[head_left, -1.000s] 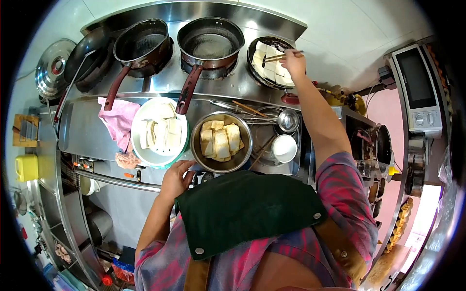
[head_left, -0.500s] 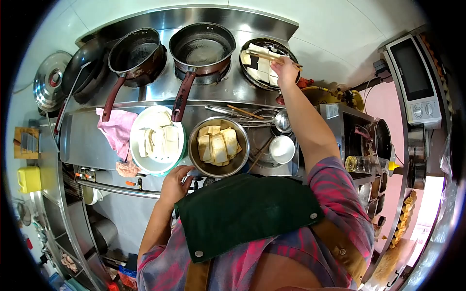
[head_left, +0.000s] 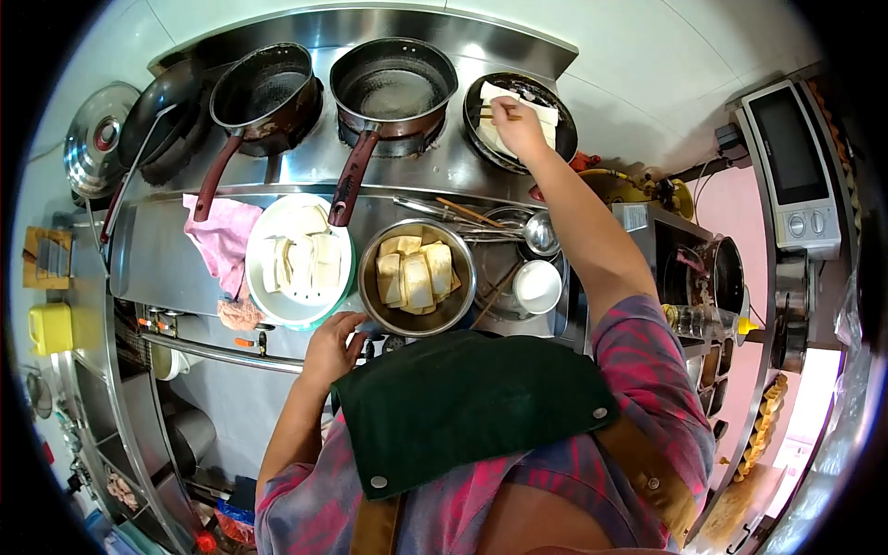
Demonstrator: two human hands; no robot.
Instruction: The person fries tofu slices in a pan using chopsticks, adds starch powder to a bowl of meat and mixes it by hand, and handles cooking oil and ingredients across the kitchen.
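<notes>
Right hand [head_left: 518,128]: one, closed around a pair of chopsticks [head_left: 487,115], placed over the frying pan [head_left: 569,148] at the right end of the stove [head_left: 305,171].
White slabs [head_left: 548,117]: several, lying flat inside that pan, partly hidden by the hand.
Left hand [head_left: 335,351]: one, released, fingers loosely bent, at the front edge of the table, near the white bowl; whether it touches the edge, cannot be told.
White bowl [head_left: 256,264]: round, perforated, holding pale slabs [head_left: 305,262].
Steel bowl [head_left: 367,298]: to the right of the white bowl, containing yellowish-browned pieces [head_left: 418,279].
Deep pans: two, dark with red handles, the middle one [head_left: 393,83] and the left one [head_left: 268,91], both on the stove.
Ladle [head_left: 541,235]: metal, just behind a white cup [head_left: 538,286].
Pink cloth [head_left: 222,236]: crumpled, left of the white bowl.
</notes>
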